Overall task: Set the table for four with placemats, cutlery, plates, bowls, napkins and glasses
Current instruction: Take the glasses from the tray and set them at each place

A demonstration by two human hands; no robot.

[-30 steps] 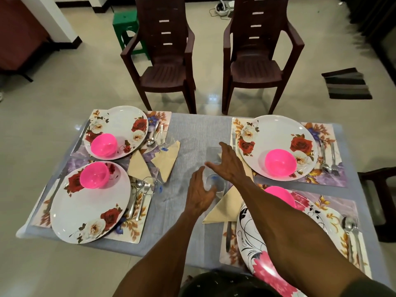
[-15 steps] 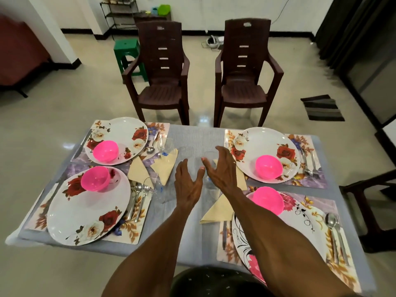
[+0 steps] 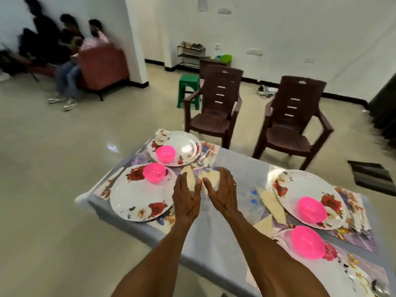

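Both hands have left the glasses point(image 3: 251, 199) now off to their right; left hand point(image 3: 186, 199) and right hand point(image 3: 221, 195) hover released over the left-side napkins point(image 3: 211, 177), probably checking those settings.

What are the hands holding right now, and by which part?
Nothing. The left hand and right hand hover open above the napkins, fingers spread.

No text, label, brand or number can be read anywhere (the wall papers are blurred).

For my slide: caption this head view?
Both open hands, left hand and right hand, hover over a set table.
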